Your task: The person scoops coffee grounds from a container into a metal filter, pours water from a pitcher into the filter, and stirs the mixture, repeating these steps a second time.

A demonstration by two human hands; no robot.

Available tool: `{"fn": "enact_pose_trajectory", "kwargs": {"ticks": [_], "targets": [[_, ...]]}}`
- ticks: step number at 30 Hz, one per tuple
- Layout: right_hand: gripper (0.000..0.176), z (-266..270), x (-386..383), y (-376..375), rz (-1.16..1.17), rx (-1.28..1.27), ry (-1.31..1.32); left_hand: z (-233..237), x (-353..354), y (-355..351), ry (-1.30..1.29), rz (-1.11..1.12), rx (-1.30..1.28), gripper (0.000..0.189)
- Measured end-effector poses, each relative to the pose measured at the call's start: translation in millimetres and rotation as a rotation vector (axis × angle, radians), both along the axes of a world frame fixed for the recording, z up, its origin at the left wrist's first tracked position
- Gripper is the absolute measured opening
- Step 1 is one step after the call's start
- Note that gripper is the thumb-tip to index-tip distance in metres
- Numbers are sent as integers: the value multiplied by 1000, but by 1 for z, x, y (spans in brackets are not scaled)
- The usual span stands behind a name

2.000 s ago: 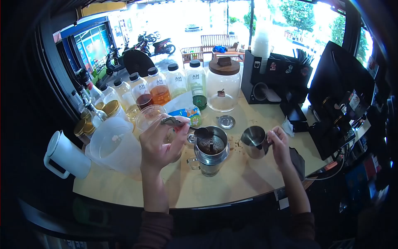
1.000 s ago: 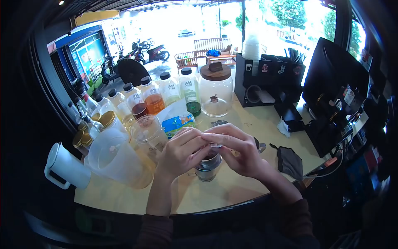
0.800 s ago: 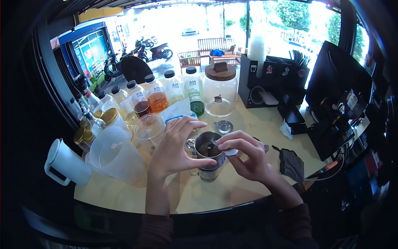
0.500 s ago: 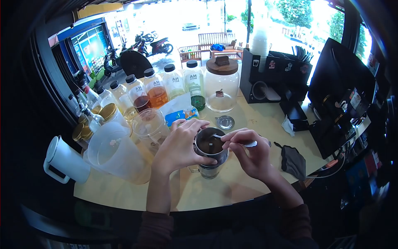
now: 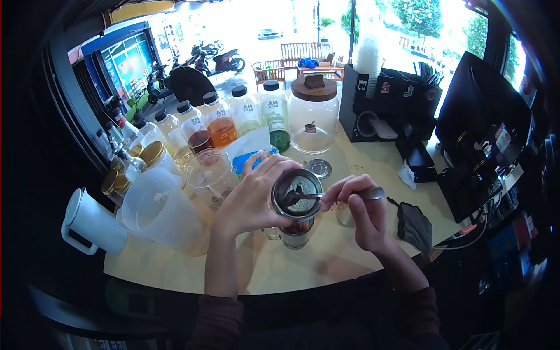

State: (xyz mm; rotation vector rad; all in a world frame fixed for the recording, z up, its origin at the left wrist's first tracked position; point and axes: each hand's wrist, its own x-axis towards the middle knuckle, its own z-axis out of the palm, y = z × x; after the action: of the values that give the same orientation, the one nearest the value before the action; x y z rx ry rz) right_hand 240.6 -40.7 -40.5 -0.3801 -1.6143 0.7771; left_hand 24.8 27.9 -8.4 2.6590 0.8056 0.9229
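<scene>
My left hand (image 5: 256, 195) is wrapped round a metal filter cup (image 5: 275, 189), which is tilted above a glass mug (image 5: 296, 238). Dark wet grounds and a pale perforated bottom show inside the cup. My right hand (image 5: 360, 211) pinches a metal spoon (image 5: 373, 193); its far end reaches into the cup, among the grounds. Reddish-brown liquid shows in the mug under the cup. Behind the cup lies a round metal lid (image 5: 319, 168) on the table.
Left stand a white pitcher (image 5: 96, 224), a large translucent jug (image 5: 157, 213) and a clear container (image 5: 211, 175). Bottles and a wooden-lidded jar (image 5: 314, 119) line the back. A black organizer (image 5: 388, 105), dark cloth (image 5: 413, 226) and monitor (image 5: 481, 116) are at right.
The cup has risen slightly and tilted, so its inside shows more. The spoon has turned, with its outer end now farther right. My right hand has shifted a little right.
</scene>
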Motion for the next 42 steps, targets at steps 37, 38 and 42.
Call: {"fn": "enact_pose_trajectory", "kwargs": {"ticks": [37,38,42], "targets": [[21,63,14,19,109,-138,-215,7,-10,-8,46,82,108,77],[21,63,14,19,88,-131,-191,6,-11,-6,46,81,106,77],[20,61,16,20,53,-120,-152,2,-13,2,18,91,84,81]]}}
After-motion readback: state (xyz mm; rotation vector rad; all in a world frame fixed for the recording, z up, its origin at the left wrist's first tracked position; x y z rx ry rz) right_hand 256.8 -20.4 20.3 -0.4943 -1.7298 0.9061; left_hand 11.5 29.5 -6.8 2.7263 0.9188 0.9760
